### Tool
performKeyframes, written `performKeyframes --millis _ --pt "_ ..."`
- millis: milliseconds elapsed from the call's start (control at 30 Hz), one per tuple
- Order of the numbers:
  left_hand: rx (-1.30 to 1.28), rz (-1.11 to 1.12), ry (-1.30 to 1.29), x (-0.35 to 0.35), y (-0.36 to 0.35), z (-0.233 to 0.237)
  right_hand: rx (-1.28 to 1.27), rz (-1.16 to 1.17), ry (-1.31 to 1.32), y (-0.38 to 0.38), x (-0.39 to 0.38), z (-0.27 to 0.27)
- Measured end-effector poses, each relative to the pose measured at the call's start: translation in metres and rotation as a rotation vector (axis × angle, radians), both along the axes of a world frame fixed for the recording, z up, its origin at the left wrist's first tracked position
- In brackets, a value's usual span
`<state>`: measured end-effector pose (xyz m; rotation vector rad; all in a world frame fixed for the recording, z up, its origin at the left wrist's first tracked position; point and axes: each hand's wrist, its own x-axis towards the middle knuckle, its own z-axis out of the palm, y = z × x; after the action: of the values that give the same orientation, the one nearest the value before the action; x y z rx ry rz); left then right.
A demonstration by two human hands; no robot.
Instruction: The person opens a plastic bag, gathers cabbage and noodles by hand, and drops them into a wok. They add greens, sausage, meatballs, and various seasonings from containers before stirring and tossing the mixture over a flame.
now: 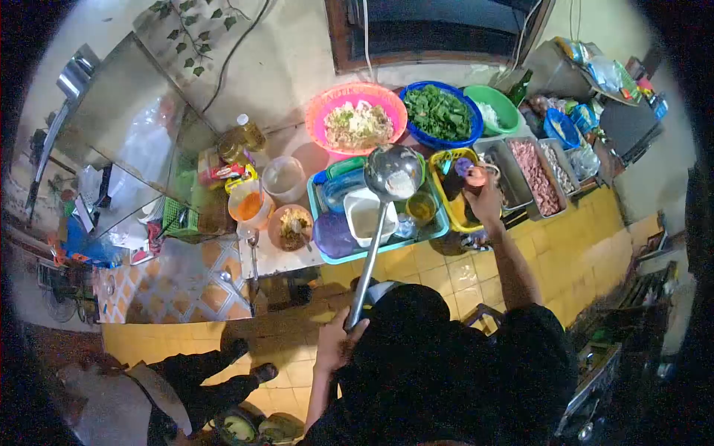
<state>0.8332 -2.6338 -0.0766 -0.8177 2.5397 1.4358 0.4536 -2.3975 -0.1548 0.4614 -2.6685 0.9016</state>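
Observation:
My left hand (338,342) is closed around the handle of a long metal ladle (370,260). The ladle's wide bowl is raised over the light-blue tray (335,258), with something whitish in it. Under the handle, in that tray, sit a white square tub (360,232) and a purple lid-like piece (338,234). My right hand (485,199) reaches over the yellow basket (454,204), fingers curled around a small pinkish-orange thing I cannot make out. A purple item (462,166) lies close to those fingers. Beside them stands a metal tray (515,178).
At the back are a pink bowl (316,123) of chopped food, a blue basin of greens (439,111) and a green bowl (509,111). Chopped pink meat (534,175) fills a tray at right. Small tubs (284,178) stand left. Another person (141,401) is at lower left.

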Motion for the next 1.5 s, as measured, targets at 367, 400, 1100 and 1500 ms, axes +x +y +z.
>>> performKeyframes --millis 367,400,1100,1500 --pt "0.004 -0.185 0.142 -0.026 0.005 0.001 1.090 0.427 0.065 -0.063 0.039 0.155" --pt "0.002 -0.179 0.145 -0.026 0.005 0.004 1.097 0.426 0.092 -0.063 0.038 0.153" --pt "-0.017 -0.219 0.068 -0.110 0.009 -0.004 0.612 0.310 0.282 -0.004 -0.041 0.102" --pt "0.069 -0.060 0.015 -0.163 0.005 -0.011 -0.319 0.341 -0.260 0.067 -0.019 -0.029"
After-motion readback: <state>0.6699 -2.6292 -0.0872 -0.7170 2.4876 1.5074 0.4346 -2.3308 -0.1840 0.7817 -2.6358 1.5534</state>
